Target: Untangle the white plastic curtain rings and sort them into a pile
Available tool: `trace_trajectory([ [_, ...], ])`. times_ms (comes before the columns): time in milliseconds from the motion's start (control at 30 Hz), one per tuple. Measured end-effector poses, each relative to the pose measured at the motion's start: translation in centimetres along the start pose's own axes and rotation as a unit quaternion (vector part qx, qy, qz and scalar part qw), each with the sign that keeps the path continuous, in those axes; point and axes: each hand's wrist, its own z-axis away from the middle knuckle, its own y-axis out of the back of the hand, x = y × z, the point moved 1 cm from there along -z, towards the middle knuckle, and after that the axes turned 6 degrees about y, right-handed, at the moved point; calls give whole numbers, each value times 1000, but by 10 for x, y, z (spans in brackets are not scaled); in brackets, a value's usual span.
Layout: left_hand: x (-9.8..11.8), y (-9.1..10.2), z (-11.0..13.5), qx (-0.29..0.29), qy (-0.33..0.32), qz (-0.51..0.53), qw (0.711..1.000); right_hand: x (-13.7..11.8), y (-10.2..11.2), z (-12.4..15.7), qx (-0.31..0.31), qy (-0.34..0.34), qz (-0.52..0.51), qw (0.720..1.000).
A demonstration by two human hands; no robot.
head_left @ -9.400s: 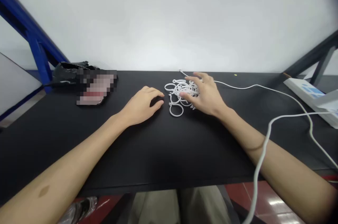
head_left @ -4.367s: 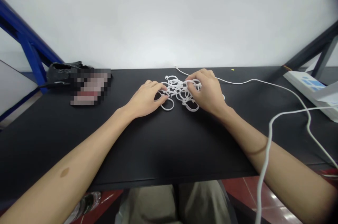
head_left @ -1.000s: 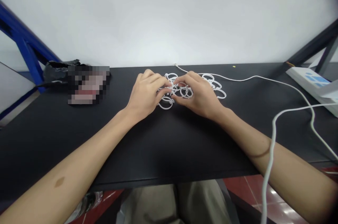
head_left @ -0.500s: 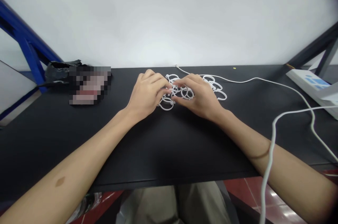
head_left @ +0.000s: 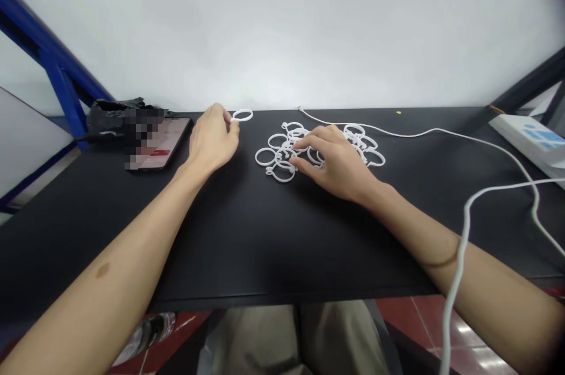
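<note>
A heap of white plastic rings (head_left: 320,147) lies on the black table (head_left: 265,234) near the back wall. My right hand (head_left: 335,163) rests on the heap with its fingertips pinched on the rings at its left side. My left hand (head_left: 212,139) is off to the left, near the back edge, pinching a single white ring (head_left: 242,116) that sticks out beyond its fingers. Two loose rings (head_left: 265,156) lie at the heap's left edge, between my hands.
A phone (head_left: 156,142) lies at the back left beside a crumpled black bag (head_left: 108,116). A white cable (head_left: 463,228) crosses the right side and drapes over my right forearm. A white box (head_left: 529,139) sits at the far right. Blue frame bars (head_left: 62,75) stand at left.
My left hand has pulled one ring out of the heap and carried it left and back. My right hand has stayed on the heap, which has spread out.
</note>
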Motion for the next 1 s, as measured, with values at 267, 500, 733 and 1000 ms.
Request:
trace_trajectory([
  [267,-3,2,-3,-12,32,4,999,-3,-2,0,-43,12,6,999],
  [500,-15,-3,-8,-9,64,-23,998,-5,-5,0,-83,11,31,996],
  [733,-15,-1,-8,-6,41,-106,994,-8,-4,-2,-82,2,34,996],
  [1000,24,-1,23,-84,-272,49,957,-8,-5,-1,-103,-18,44,994],
])
